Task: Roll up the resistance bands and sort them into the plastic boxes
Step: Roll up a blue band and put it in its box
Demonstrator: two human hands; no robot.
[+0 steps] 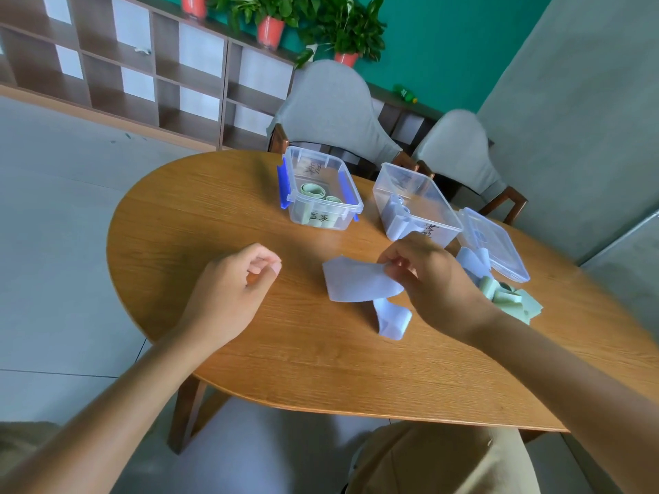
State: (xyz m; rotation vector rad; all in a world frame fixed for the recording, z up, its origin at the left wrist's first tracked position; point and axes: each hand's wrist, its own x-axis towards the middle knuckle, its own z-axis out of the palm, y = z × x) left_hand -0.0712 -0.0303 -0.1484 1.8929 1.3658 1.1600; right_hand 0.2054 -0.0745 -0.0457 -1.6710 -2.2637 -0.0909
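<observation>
My right hand [433,283] pinches one end of a pale blue resistance band [360,285], whose other end droops in a loop onto the wooden table [214,215]. My left hand [235,283] hovers to the left of the band with fingers loosely curled and holds nothing. Beyond it stands a clear plastic box with blue clips [351,205] that holds rolled green bands [315,190]. A second clear box [449,222] to its right holds rolled blue bands [397,210]. Behind my right hand lie loose green bands [510,299] and a blue band [470,260].
A clear lid [494,244] rests at the right, on the loose bands. Two grey chairs [331,112] stand at the table's far side. A wooden shelf unit [142,65] with potted plants lines the back wall. The table's rounded edge curves close to my body.
</observation>
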